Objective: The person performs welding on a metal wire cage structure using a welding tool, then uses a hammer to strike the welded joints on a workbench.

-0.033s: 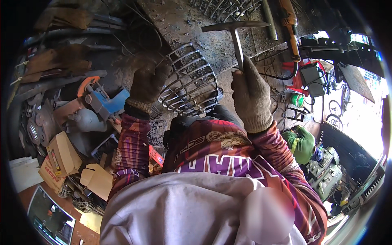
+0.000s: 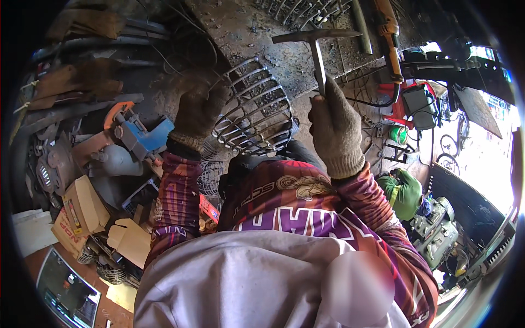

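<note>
My right hand (image 2: 338,131), in a knitted glove, is closed around the metal handle of a chipping hammer (image 2: 317,57). The hammer stands raised, its long two-ended head crossing over the bench edge. My left hand (image 2: 198,112), in a darker, dirtier glove, grips the left side of a curved metal rod basket (image 2: 261,99). That basket is tilted between my hands, over my lap and against the bench edge. Its parallel rods bend round and join at crossbars. The left fingertips are hard to make out in the shade. Hammer and basket are apart.
Dark scraps litter the workbench (image 2: 235,33). More rod pieces (image 2: 301,12), a pipe (image 2: 361,27) and an orange power tool (image 2: 387,33) lie there. A blue-and-orange machine (image 2: 145,134) and cardboard boxes (image 2: 87,208) are left. A person in green (image 2: 403,194) is at right.
</note>
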